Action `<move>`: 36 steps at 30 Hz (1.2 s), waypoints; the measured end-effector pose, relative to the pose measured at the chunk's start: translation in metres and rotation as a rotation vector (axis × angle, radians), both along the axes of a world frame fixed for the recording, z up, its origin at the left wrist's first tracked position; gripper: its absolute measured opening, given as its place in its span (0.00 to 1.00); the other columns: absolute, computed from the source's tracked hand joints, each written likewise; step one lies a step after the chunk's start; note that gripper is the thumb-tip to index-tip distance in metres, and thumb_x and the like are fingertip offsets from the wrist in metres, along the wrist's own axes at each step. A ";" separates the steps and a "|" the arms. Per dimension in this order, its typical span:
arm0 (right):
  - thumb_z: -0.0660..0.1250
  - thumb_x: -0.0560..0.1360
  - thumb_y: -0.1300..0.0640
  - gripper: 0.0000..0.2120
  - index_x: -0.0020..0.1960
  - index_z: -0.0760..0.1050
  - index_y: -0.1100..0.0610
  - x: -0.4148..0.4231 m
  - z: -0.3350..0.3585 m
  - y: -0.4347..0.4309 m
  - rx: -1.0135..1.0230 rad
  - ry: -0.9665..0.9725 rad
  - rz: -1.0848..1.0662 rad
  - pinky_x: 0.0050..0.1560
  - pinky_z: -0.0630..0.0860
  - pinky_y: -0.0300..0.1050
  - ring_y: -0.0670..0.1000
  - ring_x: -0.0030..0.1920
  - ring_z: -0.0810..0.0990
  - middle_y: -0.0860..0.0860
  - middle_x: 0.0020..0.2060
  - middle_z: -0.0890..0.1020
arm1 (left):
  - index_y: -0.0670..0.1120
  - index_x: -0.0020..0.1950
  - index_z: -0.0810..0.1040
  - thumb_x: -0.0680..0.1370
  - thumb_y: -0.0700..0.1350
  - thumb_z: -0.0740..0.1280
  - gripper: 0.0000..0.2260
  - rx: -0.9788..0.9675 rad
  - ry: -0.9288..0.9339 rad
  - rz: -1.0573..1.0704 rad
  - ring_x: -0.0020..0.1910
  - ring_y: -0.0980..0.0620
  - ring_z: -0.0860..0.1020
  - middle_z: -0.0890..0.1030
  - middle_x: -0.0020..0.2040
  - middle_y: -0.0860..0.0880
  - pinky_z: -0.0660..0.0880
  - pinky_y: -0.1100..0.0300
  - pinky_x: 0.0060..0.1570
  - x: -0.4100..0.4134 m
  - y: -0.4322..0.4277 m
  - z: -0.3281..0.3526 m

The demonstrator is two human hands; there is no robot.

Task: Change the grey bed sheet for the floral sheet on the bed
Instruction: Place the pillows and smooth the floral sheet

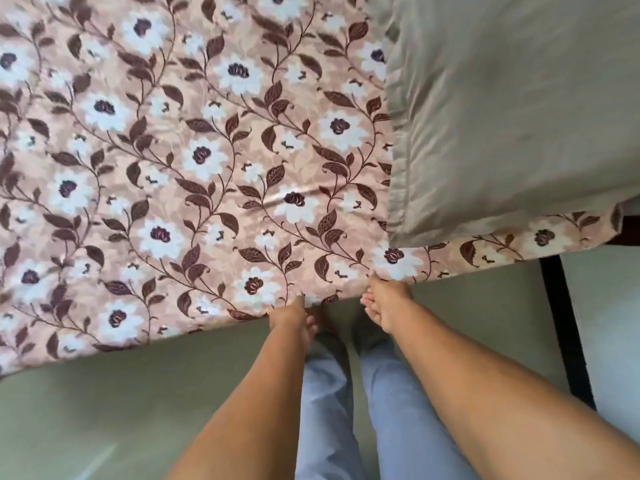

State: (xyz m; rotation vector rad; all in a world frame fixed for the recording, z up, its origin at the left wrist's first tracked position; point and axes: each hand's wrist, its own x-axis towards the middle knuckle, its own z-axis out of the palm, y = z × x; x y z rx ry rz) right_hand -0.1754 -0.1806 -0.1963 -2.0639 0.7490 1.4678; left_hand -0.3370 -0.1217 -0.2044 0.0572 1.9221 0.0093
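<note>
Floral sheet [207,168] edge, left hand [294,315] pinching it, right hand [385,304] seemingly too, green floor [104,410] alongside

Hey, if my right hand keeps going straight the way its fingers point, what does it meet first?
The edge of the pink floral bed sheet; fingers of the right hand seem to touch it now, though depth is unclear.

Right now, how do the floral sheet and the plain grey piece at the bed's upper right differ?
The floral sheet is pink with white flowers and brown leaves; the grey piece is plain. The floral sheet lies spread flat over a wide area; the grey piece looks bulkier, like a pillow, and rests on top of it. Both are soft bedding.
</note>
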 end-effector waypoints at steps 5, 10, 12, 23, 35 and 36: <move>0.72 0.77 0.45 0.22 0.34 0.77 0.60 -0.001 -0.026 -0.002 -0.063 -0.157 0.032 0.25 0.70 0.40 0.49 0.24 0.76 0.51 0.24 0.80 | 0.40 0.70 0.74 0.83 0.50 0.65 0.20 0.043 0.034 0.192 0.53 0.51 0.84 0.84 0.59 0.43 0.77 0.61 0.35 -0.003 -0.014 -0.025; 0.68 0.80 0.44 0.21 0.36 0.79 0.59 -0.013 -0.027 -0.020 -0.049 -0.220 0.144 0.30 0.68 0.44 0.50 0.24 0.72 0.52 0.27 0.82 | 0.48 0.50 0.74 0.79 0.47 0.72 0.08 0.121 0.068 0.156 0.34 0.52 0.81 0.82 0.41 0.45 0.72 0.60 0.28 -0.009 -0.030 -0.019; 0.68 0.80 0.44 0.21 0.37 0.79 0.59 -0.016 -0.020 -0.026 -0.073 -0.234 0.142 0.31 0.69 0.44 0.50 0.24 0.72 0.52 0.28 0.83 | 0.45 0.49 0.75 0.79 0.48 0.72 0.08 0.121 0.077 0.118 0.36 0.52 0.82 0.83 0.41 0.45 0.75 0.59 0.30 -0.011 -0.034 -0.015; 0.76 0.72 0.44 0.24 0.58 0.74 0.59 -0.003 0.012 -0.020 -0.073 -0.822 0.920 0.56 0.73 0.54 0.65 0.61 0.74 0.60 0.61 0.75 | 0.45 0.57 0.73 0.80 0.53 0.67 0.14 0.542 0.421 -1.060 0.55 0.44 0.73 0.74 0.55 0.46 0.72 0.51 0.53 0.000 -0.021 0.031; 0.47 0.74 0.23 0.52 0.80 0.28 0.56 0.048 -0.010 -0.064 -0.149 -0.428 1.687 0.75 0.42 0.73 0.65 0.79 0.31 0.65 0.78 0.32 | 0.57 0.79 0.32 0.77 0.70 0.58 0.44 0.434 0.134 -1.978 0.75 0.34 0.27 0.26 0.78 0.44 0.44 0.25 0.70 0.004 -0.025 -0.006; 0.47 0.74 0.23 0.53 0.80 0.30 0.57 0.045 -0.005 -0.058 -0.162 -0.433 1.626 0.74 0.42 0.75 0.66 0.79 0.33 0.66 0.79 0.34 | 0.57 0.80 0.35 0.78 0.69 0.58 0.42 0.433 0.147 -1.965 0.77 0.33 0.31 0.31 0.80 0.44 0.48 0.25 0.70 0.008 -0.025 -0.001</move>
